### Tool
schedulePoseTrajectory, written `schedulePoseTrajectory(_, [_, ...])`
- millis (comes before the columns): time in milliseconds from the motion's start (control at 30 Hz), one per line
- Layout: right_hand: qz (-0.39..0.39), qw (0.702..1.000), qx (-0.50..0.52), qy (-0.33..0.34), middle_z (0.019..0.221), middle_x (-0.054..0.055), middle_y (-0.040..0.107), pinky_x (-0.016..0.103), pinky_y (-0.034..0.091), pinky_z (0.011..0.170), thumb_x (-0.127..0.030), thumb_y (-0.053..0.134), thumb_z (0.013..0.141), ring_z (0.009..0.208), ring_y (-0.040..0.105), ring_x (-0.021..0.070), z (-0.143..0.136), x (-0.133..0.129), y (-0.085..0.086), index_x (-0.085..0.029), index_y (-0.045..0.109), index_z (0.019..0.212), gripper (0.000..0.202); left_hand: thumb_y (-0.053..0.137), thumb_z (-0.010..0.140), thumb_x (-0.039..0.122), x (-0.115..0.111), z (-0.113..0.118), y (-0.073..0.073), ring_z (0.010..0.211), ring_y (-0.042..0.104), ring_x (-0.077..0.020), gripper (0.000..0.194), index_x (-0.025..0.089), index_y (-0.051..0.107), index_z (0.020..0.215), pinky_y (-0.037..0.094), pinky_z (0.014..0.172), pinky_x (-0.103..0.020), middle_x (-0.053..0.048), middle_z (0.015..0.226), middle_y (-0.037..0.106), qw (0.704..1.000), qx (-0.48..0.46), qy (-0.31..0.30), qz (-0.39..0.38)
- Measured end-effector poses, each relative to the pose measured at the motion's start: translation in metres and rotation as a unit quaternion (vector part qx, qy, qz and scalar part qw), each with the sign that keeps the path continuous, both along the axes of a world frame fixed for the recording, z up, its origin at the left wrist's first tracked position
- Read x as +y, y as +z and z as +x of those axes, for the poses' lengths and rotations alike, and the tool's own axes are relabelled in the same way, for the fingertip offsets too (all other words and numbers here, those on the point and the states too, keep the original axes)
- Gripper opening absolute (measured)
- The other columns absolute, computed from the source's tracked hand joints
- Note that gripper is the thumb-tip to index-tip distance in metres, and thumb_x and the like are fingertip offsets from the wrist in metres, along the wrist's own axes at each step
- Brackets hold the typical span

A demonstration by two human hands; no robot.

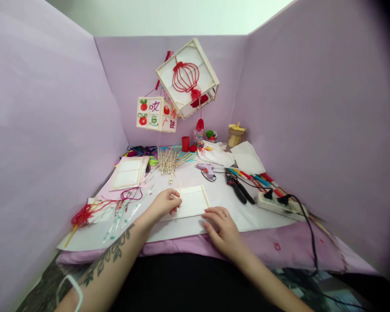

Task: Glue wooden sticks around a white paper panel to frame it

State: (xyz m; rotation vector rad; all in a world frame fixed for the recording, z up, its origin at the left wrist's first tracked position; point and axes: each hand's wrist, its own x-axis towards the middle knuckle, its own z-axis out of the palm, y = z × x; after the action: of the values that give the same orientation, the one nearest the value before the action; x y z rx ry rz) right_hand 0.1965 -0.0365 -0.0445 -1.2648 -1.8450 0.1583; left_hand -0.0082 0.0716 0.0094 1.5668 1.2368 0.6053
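On the table in front of me lies a white rectangular panel with thin wooden strips along its edges. My left hand is closed in a pinch at the panel's left part. Between thumb and fingers is a thin wooden stick, lying across the panel, with its middle partly hidden by the fingertips. My right hand rests with fingers stretched out, the fingertips touching the panel's lower right corner. Behind the panel is a bundle of wooden sticks. A lilac glue gun lies farther back on the right.
Black-handled pliers and a corded power strip lie on the right. Another framed panel and red yarn are on the left. Two decorated lanterns hang above, a larger one and a smaller one. Purple walls enclose three sides.
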Motion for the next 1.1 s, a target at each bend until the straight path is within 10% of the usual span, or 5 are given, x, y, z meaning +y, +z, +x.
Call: schedulePoseTrajectory(1100, [-0.003,0.990,-0.137,-0.041,0.116,0.006,0.064,0.042,0.042,0.092,-0.029,0.052,0.088,0.107,0.050,0.0266,-0.006,-0.001,-0.010,-0.020,0.064,0.108,0.025,0.057,0.066,0.008,0.021,0.020,-0.022,0.059,0.057,-0.0129,0.026,0.020,0.046,0.086,0.035,0.055,-0.022,0.005,0.062,0.058,0.964,0.216,-0.036,0.150])
